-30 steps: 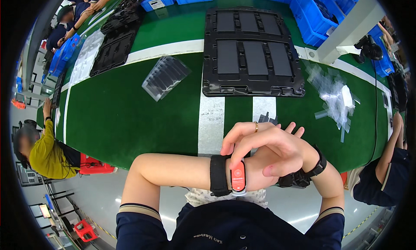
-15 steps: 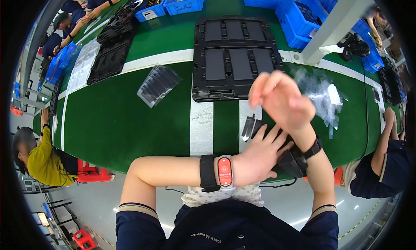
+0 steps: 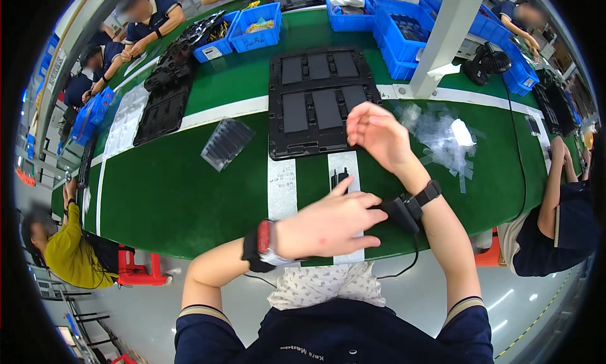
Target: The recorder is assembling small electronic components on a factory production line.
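Note:
My left hand (image 3: pixel 331 224) reaches across over the table's near edge, palm down with fingers spread. Its fingertips are close beside a black box-shaped device (image 3: pixel 401 212) strapped at my right wrist, with a cable hanging from it; whether they touch cannot be told. My right hand (image 3: pixel 380 137) is raised near the tray's front right corner, its fingers loosely curved and nothing visible in them. Just beyond my left fingers, small black strips (image 3: pixel 339 176) lie on a white table stripe. The black plastic tray (image 3: pixel 322 143) holds several dark flat panels (image 3: pixel 327 108) in its pockets.
Left of the tray lies a fan of clear film strips (image 3: pixel 227 143). To the right are scattered clear films (image 3: pixel 442 140) with a white piece (image 3: pixel 461 132). Blue bins (image 3: pixel 255 28), a grey post (image 3: pixel 445 42) and a small black fan (image 3: pixel 486 62) stand farther back. Co-workers sit around the table.
My left hand has shifted left and lifted off the table beside the black strips. My right hand's fingers have curved more. The view has tilted, showing more of the far side.

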A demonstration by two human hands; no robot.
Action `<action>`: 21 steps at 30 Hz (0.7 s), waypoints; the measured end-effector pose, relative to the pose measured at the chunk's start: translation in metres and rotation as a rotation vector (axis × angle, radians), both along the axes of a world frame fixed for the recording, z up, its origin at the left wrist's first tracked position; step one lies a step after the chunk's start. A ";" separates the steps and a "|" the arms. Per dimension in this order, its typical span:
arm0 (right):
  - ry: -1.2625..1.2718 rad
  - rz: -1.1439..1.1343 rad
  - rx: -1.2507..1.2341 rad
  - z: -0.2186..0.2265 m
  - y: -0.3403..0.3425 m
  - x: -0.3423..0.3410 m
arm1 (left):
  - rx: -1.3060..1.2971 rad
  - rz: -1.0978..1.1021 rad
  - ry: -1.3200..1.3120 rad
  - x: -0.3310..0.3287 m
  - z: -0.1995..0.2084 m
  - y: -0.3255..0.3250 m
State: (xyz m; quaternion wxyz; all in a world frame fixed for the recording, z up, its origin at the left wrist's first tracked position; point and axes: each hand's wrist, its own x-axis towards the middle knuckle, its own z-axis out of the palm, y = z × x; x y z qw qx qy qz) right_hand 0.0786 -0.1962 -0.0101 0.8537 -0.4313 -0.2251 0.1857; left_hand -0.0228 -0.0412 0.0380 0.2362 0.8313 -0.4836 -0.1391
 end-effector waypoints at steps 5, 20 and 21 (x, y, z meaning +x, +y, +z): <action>0.155 0.209 -0.297 0.008 0.010 -0.005 | -0.581 0.186 0.373 0.037 0.012 0.045; -0.004 0.174 -0.517 0.010 0.021 -0.028 | -1.281 0.392 0.782 0.048 -0.027 0.065; -0.048 0.126 -0.566 0.007 0.023 -0.027 | -1.312 0.400 0.822 0.047 -0.026 0.063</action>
